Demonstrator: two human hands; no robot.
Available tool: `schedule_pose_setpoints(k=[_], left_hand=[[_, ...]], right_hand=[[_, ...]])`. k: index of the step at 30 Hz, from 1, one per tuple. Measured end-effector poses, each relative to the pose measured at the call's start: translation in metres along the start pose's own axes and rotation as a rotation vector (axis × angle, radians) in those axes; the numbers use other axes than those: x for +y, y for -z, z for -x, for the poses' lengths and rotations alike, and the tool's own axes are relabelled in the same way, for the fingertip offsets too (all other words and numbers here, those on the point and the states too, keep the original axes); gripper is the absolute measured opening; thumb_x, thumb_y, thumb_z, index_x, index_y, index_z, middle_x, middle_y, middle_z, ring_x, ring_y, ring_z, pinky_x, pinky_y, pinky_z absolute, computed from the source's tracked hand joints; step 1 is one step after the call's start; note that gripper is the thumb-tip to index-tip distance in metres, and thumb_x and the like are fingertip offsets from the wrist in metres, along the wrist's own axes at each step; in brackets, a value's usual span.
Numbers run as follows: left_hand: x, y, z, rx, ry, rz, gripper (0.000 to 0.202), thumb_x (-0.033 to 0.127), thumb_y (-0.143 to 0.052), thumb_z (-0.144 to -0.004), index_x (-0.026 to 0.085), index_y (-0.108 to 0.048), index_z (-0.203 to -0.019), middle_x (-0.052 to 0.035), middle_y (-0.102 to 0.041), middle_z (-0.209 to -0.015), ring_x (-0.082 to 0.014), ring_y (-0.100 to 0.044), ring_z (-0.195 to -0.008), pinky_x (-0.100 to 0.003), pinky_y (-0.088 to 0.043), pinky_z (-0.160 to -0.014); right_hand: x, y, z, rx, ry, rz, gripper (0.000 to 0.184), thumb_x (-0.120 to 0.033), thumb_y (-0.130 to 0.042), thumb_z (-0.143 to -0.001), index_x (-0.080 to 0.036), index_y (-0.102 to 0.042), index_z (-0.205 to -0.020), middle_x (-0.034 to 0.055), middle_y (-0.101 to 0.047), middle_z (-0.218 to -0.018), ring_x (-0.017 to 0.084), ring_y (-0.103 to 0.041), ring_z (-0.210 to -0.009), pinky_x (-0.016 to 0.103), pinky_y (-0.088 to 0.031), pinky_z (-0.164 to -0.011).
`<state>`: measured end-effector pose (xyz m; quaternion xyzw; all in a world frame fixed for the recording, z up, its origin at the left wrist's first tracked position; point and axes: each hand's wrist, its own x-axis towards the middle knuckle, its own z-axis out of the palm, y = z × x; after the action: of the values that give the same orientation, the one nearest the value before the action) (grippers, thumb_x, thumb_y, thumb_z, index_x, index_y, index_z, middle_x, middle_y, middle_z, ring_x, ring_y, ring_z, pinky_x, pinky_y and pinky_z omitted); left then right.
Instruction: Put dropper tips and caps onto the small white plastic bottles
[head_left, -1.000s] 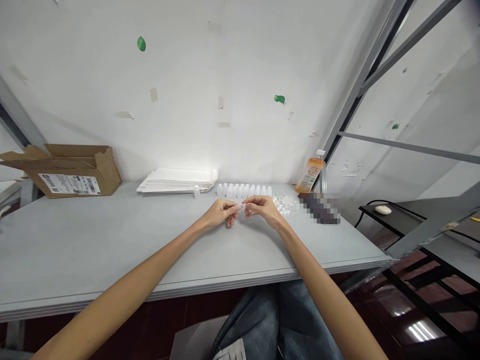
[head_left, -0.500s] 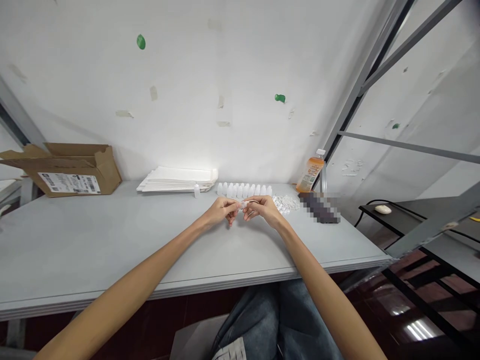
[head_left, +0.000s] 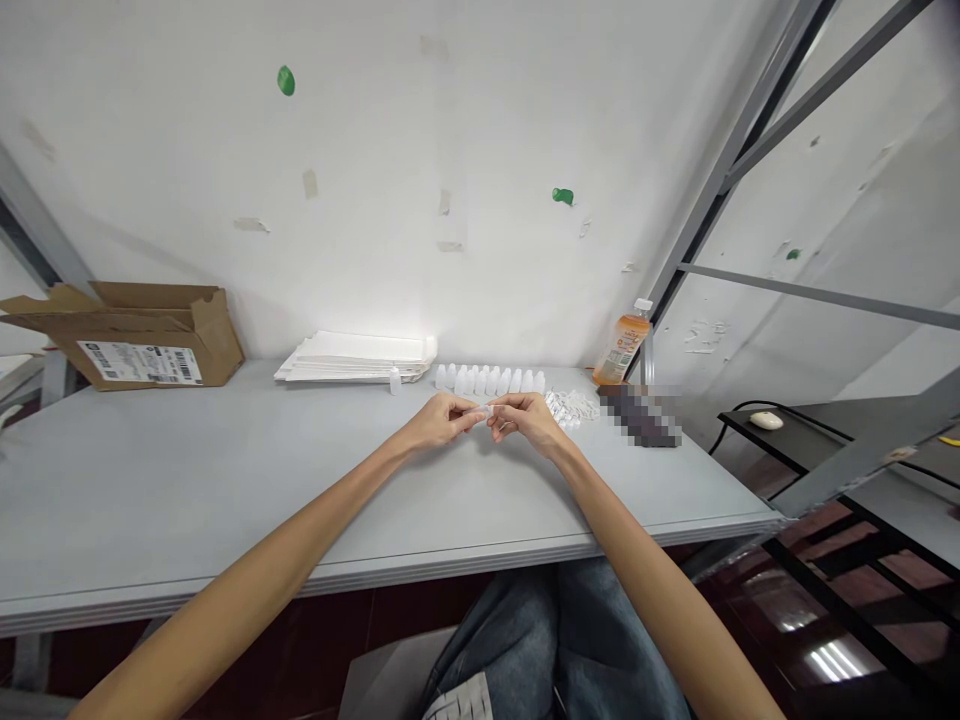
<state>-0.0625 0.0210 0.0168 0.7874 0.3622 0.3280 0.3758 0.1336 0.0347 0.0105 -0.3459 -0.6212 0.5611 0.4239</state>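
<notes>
We pinch a small white thing (head_left: 487, 409)

Our left hand (head_left: 441, 419) and our right hand (head_left: 526, 418) both hold it with their fingertips, over the bench (head_left: 315, 480). It is too small for us to tell what it is. Behind it stand little white bottles (head_left: 489, 381) close together. A heap of small bits (head_left: 574, 406) lies near our right hand.

A small white piece (head_left: 487, 409) is pinched by the left hand (head_left: 439, 420) and right hand (head_left: 527, 418) above the table (head_left: 225, 460). Bottles (head_left: 492, 382) are lined up behind; a box (head_left: 150, 335) is placed at left.
</notes>
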Motion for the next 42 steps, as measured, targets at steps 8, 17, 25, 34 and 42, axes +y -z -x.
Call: schedule_pose_setpoints(k=[8,17,25,34,42], left_hand=[[-0.003,-0.007,0.001,0.186,-0.167,-0.355,0.030,0.033,-0.049,-0.089,0.015,-0.071,-0.079,0.0024,-0.047,-0.058,-0.0100,-0.037,-0.055,-0.024,-0.028,-0.056],[-0.013,-0.009,0.001,0.193,-0.323,-0.614,0.027,0.027,-0.042,-0.094,0.015,-0.063,-0.082,-0.0028,-0.054,-0.070,-0.0139,-0.045,-0.063,-0.025,-0.034,-0.060],[-0.015,-0.009,0.002,0.213,-0.389,-0.752,0.024,0.024,-0.038,-0.096,0.015,-0.060,-0.099,-0.0058,-0.056,-0.083,-0.0142,-0.050,-0.066,-0.026,-0.040,-0.062],[-0.015,-0.010,0.000,0.300,-0.474,-0.756,0.030,0.015,-0.035,-0.094,0.016,-0.063,-0.106,-0.0077,-0.059,-0.088,-0.0146,-0.055,-0.075,-0.026,-0.047,-0.068],[0.000,-0.024,-0.011,0.419,-0.114,-0.246,0.035,0.038,-0.050,-0.090,0.014,-0.069,-0.107,-0.0083,-0.067,-0.093,-0.0148,-0.060,-0.073,-0.025,-0.050,-0.064]], right_hand=[[0.001,-0.001,0.000,0.036,0.049,-0.020,0.021,-0.030,-0.073,-0.066,-0.014,-0.076,-0.079,0.0021,-0.064,-0.066,0.011,-0.057,-0.054,0.030,-0.057,-0.054],[0.007,0.003,-0.001,0.031,0.059,-0.053,0.023,-0.031,-0.076,-0.066,-0.015,-0.076,-0.082,0.0015,-0.063,-0.062,0.013,-0.058,-0.058,0.034,-0.058,-0.061],[0.006,0.005,-0.001,0.032,0.063,-0.101,0.028,-0.033,-0.081,-0.063,-0.015,-0.076,-0.084,0.0020,-0.066,-0.064,0.014,-0.062,-0.060,0.037,-0.058,-0.067],[0.008,0.009,-0.003,0.065,0.102,-0.092,0.025,-0.032,-0.081,-0.061,-0.016,-0.075,-0.081,0.0019,-0.068,-0.063,0.017,-0.066,-0.062,0.040,-0.056,-0.075],[-0.009,0.000,0.002,0.121,0.192,-0.053,0.050,-0.031,-0.083,-0.060,-0.020,-0.068,-0.106,0.0029,-0.071,-0.082,0.017,-0.067,-0.070,0.041,-0.057,-0.076]])
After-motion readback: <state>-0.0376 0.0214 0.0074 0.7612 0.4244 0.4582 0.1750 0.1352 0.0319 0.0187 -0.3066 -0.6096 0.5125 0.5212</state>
